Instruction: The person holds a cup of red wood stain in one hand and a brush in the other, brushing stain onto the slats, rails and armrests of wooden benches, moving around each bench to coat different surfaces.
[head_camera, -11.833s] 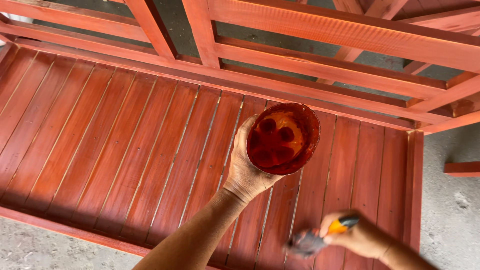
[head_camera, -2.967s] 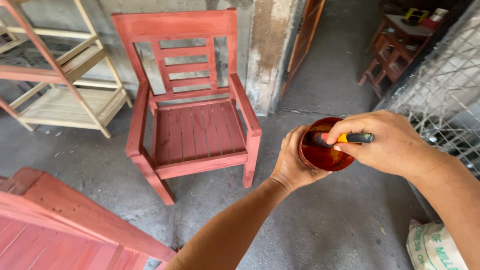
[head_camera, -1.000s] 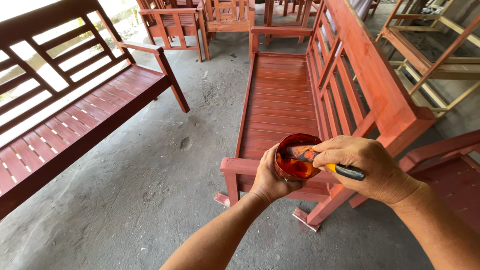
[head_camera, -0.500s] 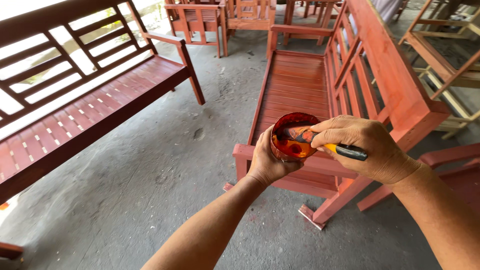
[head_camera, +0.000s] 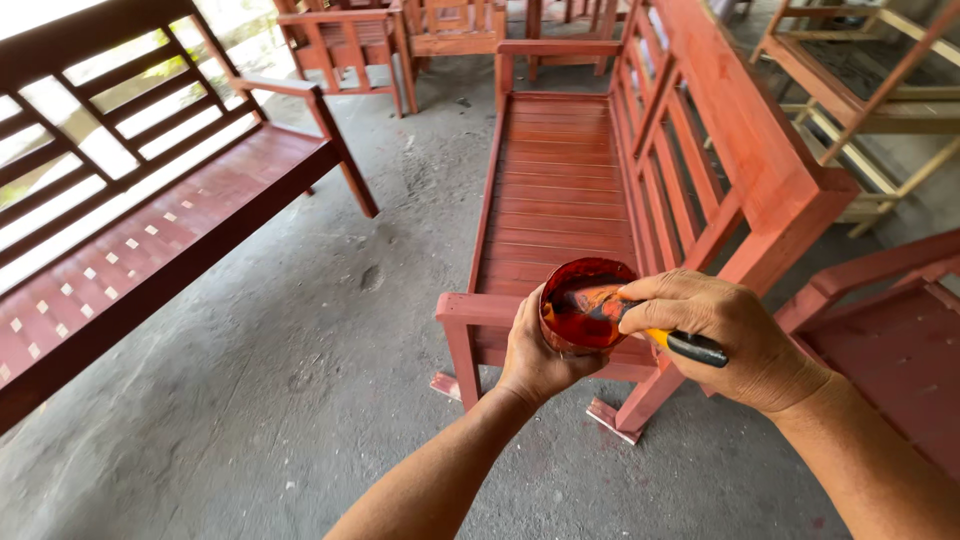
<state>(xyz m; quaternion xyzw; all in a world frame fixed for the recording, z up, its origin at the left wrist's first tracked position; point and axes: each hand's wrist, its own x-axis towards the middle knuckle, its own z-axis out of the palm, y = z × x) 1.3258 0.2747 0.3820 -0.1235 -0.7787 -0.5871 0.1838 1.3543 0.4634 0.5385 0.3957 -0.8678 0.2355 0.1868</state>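
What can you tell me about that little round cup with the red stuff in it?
The cup is small and round, smeared red-brown outside and on its rim. Inside sits glossy orange-red liquid that looks like paint or stain. It is tilted, its mouth toward the camera. The left hand cups it from below and behind. The right hand dips a brush with a yellow and black handle into it. It is held above the near end of a red wooden bench.

My hands (head_camera: 640, 340) bare, no gloves or rings. Forearms bare to the frame edge: no sleeves, no watch, no bands.
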